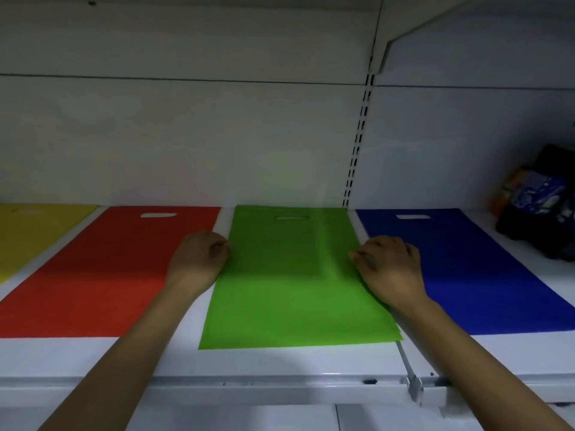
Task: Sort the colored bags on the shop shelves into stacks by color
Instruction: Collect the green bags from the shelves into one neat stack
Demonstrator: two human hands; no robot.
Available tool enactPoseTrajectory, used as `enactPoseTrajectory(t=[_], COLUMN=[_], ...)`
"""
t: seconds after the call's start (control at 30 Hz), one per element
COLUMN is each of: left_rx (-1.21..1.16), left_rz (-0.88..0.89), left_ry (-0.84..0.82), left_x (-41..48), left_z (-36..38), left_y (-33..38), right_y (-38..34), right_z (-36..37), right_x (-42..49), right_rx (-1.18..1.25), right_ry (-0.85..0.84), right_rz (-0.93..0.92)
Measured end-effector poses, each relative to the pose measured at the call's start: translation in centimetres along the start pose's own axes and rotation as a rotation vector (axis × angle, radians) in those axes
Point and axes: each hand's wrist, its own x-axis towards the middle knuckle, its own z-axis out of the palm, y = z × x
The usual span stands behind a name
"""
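White shelf is running the full width, with a bare strip along its near edge in front of all the bags. Back panel is closing off the far side, and the bags' far ends are sitting just short of it.

Four flat bags are lying side by side, handle cutouts at the far end:
- red bag is sitting left of centre, its near left corner cut off by the frame
- blue bag is sitting right of centre, its near right corner also cut off
- green bag is lying between them, reaching nearer than the other two; layered edges are showing at its near right corner, so it is more than one sheet
- yellow bag is sitting far left, mostly out of frame

Narrow white gaps are separating the colours; none are overlapping.

Left hand is sitting at the green's left edge, over the red/green gap, fingers curled. Right hand is sitting at the green's right edge, partly over the blue, fingers curled. Can't tell whether either is pinching the bag.

Dark packets are standing far right against the panel; print is too blurred to read. A metal bracket is crossing the near rail.
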Motion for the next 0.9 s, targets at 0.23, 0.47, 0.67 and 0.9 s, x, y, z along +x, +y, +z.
enactPoseTrajectory(t=[0.23, 0.47, 0.67, 0.9], left_rx=[0.115, 0.188, 0.174, 0.157], left_rz=[0.005, 0.07, 0.068, 0.058], left_ry=[-0.064, -0.093, -0.075, -0.054], left_x=[0.08, 0.34, 0.35, 0.14], left_z=[0.37, 0.58, 0.65, 0.62], left_y=[-0.22, -0.63, -0.51, -0.26], right_y=[0.15, 0.01, 0.01, -0.25], right_z=[0.3, 0.06, 0.29, 0.31], right_x=[0.14, 0.16, 0.3, 0.2], right_rx=[0.019, 0.012, 0.009, 0.016], right_ry=[-0.075, -0.094, -0.114, -0.109], right_rz=[0.039, 0.026, 0.01, -0.057])
